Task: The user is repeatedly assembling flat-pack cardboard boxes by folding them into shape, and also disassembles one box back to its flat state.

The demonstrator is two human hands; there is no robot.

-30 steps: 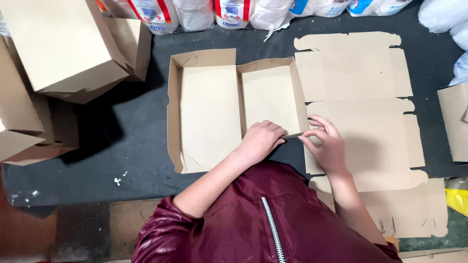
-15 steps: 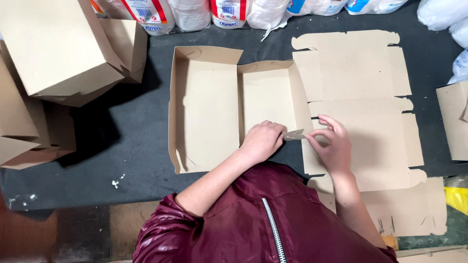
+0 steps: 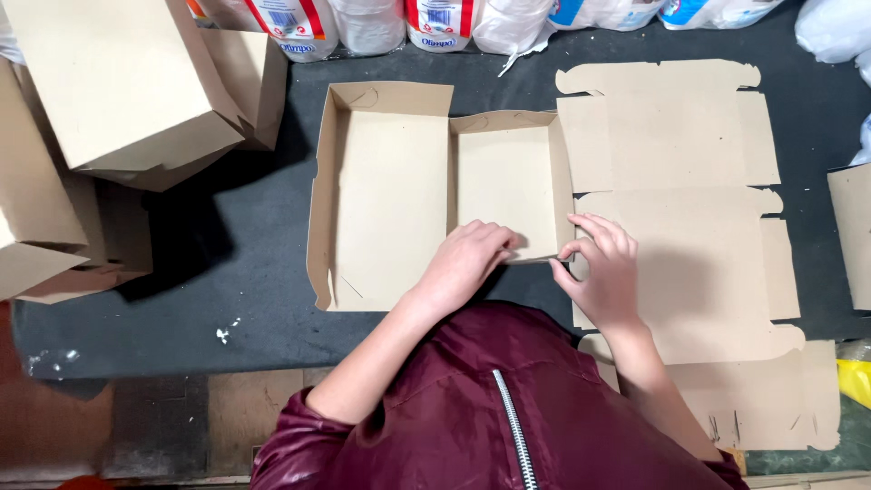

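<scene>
At the far left of the dark grey desk (image 3: 236, 272) sits a stack of folded plain brown cardboard boxes (image 3: 109, 100), closed and piled at angles. Just right of them lies the half-formed brown cardboard box (image 3: 390, 200), open-topped, its walls raised on the left and far sides, a middle fold dividing it into two shallow bays. The left hand (image 3: 467, 259) rests on the near edge of the right bay, its grip curled and pressed down on the cardboard flap there. Just beside it, the right hand (image 3: 603, 268) pinches the near right corner of the same box between thumb and fingertips, the other fingers loosely spread. Under and beyond that hand lie flat die-cut brown cardboard blanks (image 3: 671, 163), overlapping one another. Along the far edge stands a row of white plastic-wrapped packets (image 3: 363, 23).
</scene>
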